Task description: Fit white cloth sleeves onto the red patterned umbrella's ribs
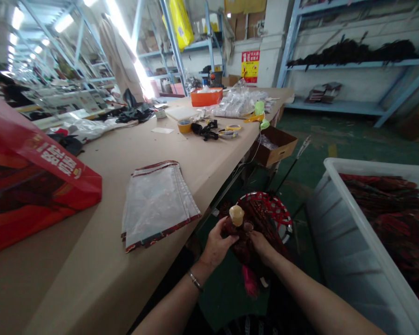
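Dark red patterned fabric (242,246) is bunched between my two hands, beside the table's edge and above the floor. My left hand (217,244), with a metal bangle at the wrist, has its fingers and thumb closed on the fabric's left side. On the right, my right hand (260,243) pinches the same fabric, its fingertips partly hidden in the folds. A rounded, shiny yellowish thing (236,215) shows at the top of the fabric between the hands; its kind is unclear. More dark red cloth lies over a red, openwork round seat or basket (277,209) just beyond.
A stack of whitish sheets with dark red borders (157,204) lies on the table (104,228). A red bag (38,177) stands left. Yellow tape (185,126), scissors (228,134) and an orange box (206,97) sit farther back. A white bin (349,232) of cloth stands right.
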A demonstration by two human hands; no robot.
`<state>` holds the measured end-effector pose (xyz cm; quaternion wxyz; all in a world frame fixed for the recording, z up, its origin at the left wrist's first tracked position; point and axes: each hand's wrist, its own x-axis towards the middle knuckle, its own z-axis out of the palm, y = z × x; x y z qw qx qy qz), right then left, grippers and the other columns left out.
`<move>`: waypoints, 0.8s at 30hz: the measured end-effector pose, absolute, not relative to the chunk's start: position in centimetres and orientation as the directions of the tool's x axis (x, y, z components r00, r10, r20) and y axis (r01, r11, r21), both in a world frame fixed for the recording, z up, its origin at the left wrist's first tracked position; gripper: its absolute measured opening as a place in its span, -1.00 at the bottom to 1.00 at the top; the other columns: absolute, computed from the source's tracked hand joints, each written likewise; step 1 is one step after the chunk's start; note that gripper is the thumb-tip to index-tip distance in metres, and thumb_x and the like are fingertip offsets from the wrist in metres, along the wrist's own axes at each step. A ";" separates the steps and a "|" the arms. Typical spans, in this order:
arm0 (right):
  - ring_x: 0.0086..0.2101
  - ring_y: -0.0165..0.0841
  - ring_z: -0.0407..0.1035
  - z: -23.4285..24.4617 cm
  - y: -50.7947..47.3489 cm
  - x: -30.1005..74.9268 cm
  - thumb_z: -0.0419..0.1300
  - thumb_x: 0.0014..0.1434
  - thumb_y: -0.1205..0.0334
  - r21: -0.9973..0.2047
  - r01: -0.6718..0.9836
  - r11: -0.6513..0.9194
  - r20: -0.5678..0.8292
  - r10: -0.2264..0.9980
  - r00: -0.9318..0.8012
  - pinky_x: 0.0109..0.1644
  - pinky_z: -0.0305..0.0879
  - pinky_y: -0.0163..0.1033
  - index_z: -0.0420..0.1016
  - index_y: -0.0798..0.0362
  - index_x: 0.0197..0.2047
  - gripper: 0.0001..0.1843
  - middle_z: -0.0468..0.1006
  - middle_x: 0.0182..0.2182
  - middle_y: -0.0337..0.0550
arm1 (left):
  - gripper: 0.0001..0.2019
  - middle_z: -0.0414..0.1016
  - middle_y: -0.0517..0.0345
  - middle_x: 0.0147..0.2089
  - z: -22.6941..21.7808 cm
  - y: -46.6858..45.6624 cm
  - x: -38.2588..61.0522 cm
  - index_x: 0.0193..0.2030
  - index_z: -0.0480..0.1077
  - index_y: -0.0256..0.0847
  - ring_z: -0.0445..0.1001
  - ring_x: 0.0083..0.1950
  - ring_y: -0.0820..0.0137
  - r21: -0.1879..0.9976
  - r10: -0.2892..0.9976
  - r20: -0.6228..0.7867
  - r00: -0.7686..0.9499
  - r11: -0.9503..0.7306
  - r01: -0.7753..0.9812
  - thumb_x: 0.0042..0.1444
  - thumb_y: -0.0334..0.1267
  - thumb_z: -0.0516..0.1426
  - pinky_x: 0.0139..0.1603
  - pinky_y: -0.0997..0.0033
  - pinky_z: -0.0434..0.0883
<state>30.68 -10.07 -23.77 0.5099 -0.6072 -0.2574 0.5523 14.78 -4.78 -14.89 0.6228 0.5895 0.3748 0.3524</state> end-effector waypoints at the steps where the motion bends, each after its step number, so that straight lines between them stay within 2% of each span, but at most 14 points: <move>1: -0.37 -0.24 0.40 -24.1 -9.7 30.5 0.22 -0.12 -0.20 -0.909 -0.224 -0.352 -0.405 0.875 0.265 -0.18 0.30 -0.14 0.47 0.10 -0.44 -0.52 0.49 -0.55 -0.17 | -0.62 0.56 0.07 -0.12 -14.7 -4.7 14.6 -0.07 0.46 -0.29 0.47 -0.05 0.25 0.997 0.881 -0.068 0.467 0.070 0.014 -0.10 -0.35 0.26 0.05 0.29 0.36; 4: -0.38 -0.22 0.38 -24.8 -9.1 30.7 0.17 -0.08 -0.15 -0.919 -0.133 -0.371 -0.394 0.868 0.302 -0.17 0.28 -0.10 0.43 0.09 -0.49 -0.58 0.45 -0.58 -0.17 | -0.84 0.57 0.13 -0.30 -13.6 -4.7 14.0 -0.29 0.53 -0.29 0.47 -0.19 0.31 0.996 0.905 -0.089 0.416 0.076 0.047 -0.02 -0.31 0.19 -0.05 0.36 0.37; 7: -0.27 -0.14 0.39 -25.0 -10.0 31.6 0.24 -0.15 -0.01 -0.926 -0.025 -0.378 -0.362 0.865 0.347 -0.02 0.23 -0.03 0.44 0.09 -0.50 -0.69 0.50 -0.48 -0.09 | -0.87 0.52 0.20 -0.42 -11.8 -4.3 12.8 -0.37 0.54 -0.27 0.43 -0.32 0.39 1.000 0.946 -0.020 0.324 0.015 0.018 0.00 -0.27 0.18 -0.22 0.45 0.36; 9: -0.10 -0.11 0.37 -24.3 -11.0 32.2 0.28 -0.16 0.07 -0.933 0.033 -0.359 -0.323 0.873 0.366 0.13 0.13 -0.04 0.50 0.09 -0.35 -0.69 0.55 -0.27 -0.03 | -0.86 0.50 0.22 -0.43 -9.9 -3.7 11.8 -0.35 0.53 -0.27 0.41 -0.35 0.42 0.998 0.973 0.060 0.223 -0.058 -0.018 0.00 -0.25 0.19 -0.27 0.48 0.35; 11: 0.03 -0.15 0.31 -22.4 -11.6 32.4 0.27 -0.09 0.08 -0.958 0.071 -0.279 -0.243 0.916 0.320 0.20 0.09 -0.08 0.48 0.05 -0.08 -0.53 0.50 -0.04 -0.02 | -0.83 0.51 0.22 -0.40 -7.2 -3.1 10.9 -0.29 0.54 -0.26 0.41 -0.34 0.42 0.988 0.977 0.157 0.144 -0.156 -0.015 0.02 -0.23 0.19 -0.26 0.48 0.36; 13: 0.07 -0.19 0.30 -19.2 -11.4 32.2 0.26 -0.02 0.07 -0.990 0.065 -0.126 -0.110 0.971 0.214 0.19 0.15 -0.09 0.32 0.01 0.15 -0.36 0.42 0.09 -0.04 | -0.80 0.50 0.22 -0.39 -3.8 -2.8 10.4 -0.22 0.54 -0.25 0.40 -0.34 0.43 0.963 0.952 0.256 0.168 -0.266 0.039 0.08 -0.21 0.17 -0.29 0.48 0.37; 15: 0.06 -0.19 0.33 -14.9 -10.2 31.7 0.30 -0.03 0.09 -0.998 0.024 0.052 0.054 0.992 0.114 0.15 0.22 -0.10 0.22 -0.02 0.24 -0.24 0.40 0.12 -0.07 | -0.78 0.49 0.22 -0.39 0.0 -2.9 10.3 -0.18 0.53 -0.23 0.39 -0.36 0.45 0.922 0.904 0.348 0.248 -0.378 0.083 0.14 -0.19 0.14 -0.31 0.47 0.38; 17: 0.01 -0.19 0.37 -9.8 -8.5 31.1 0.35 -0.08 0.11 -0.985 0.009 0.171 0.172 0.981 0.086 0.12 0.27 -0.10 0.34 0.00 0.14 -0.32 0.49 0.02 -0.11 | -0.79 0.48 0.21 -0.38 3.8 -3.1 10.2 -0.19 0.53 -0.23 0.42 -0.33 0.43 0.868 0.846 0.440 0.302 -0.487 0.098 0.15 -0.18 0.14 -0.28 0.45 0.41; 18: -0.06 -0.20 0.42 -7.1 -7.6 30.7 0.36 -0.08 0.11 -0.980 0.019 0.200 0.201 0.975 0.095 0.07 0.31 -0.11 0.45 0.03 0.00 -0.45 0.56 -0.09 -0.14 | -0.77 0.49 0.19 -0.36 5.5 -3.1 10.1 -0.16 0.52 -0.23 0.45 -0.30 0.41 0.856 0.828 0.453 0.330 -0.507 0.098 0.15 -0.16 0.14 -0.25 0.41 0.43; 20: -0.22 -0.24 0.48 -1.7 -6.4 30.2 0.34 -0.06 0.10 -0.972 -0.013 0.235 0.227 0.951 0.209 -0.06 0.39 -0.13 0.53 0.05 -0.25 -0.70 0.61 -0.32 -0.21 | -0.69 0.50 0.18 -0.27 8.3 -2.8 9.4 -0.03 0.46 -0.21 0.50 -0.22 0.36 0.840 0.808 0.481 0.339 -0.536 0.086 0.14 -0.11 0.14 -0.20 0.35 0.45; 21: -0.26 -0.26 0.49 0.8 -6.2 30.2 0.33 -0.05 0.10 -0.966 -0.061 0.250 0.222 0.930 0.293 -0.11 0.41 -0.13 0.53 0.03 -0.30 -0.75 0.61 -0.36 -0.23 | -0.64 0.51 0.16 -0.20 9.2 -2.6 8.7 0.05 0.40 -0.19 0.51 -0.17 0.35 0.832 0.805 0.497 0.326 -0.548 0.085 0.15 -0.09 0.13 -0.18 0.31 0.46; 23: -0.22 -0.28 0.50 4.8 -6.3 30.7 0.23 0.04 0.08 -0.956 -0.181 0.230 0.130 0.888 0.441 -0.13 0.40 -0.13 0.53 -0.07 -0.24 -0.79 0.62 -0.25 -0.27 | -0.58 0.50 0.12 -0.09 9.9 -1.9 6.6 0.13 0.32 -0.17 0.52 -0.10 0.34 0.807 0.801 0.536 0.267 -0.579 0.116 0.18 -0.06 0.09 -0.16 0.27 0.46; 24: -0.23 -0.31 0.51 6.0 -6.6 31.3 0.19 0.07 0.06 -0.967 -0.178 0.182 0.073 0.868 0.492 -0.18 0.39 -0.16 0.54 -0.13 -0.25 -0.81 0.61 -0.19 -0.30 | -0.60 0.51 0.09 -0.08 9.6 -1.6 5.2 0.12 0.32 -0.19 0.52 -0.10 0.34 0.794 0.802 0.547 0.240 -0.588 0.152 0.19 -0.07 0.07 -0.16 0.27 0.47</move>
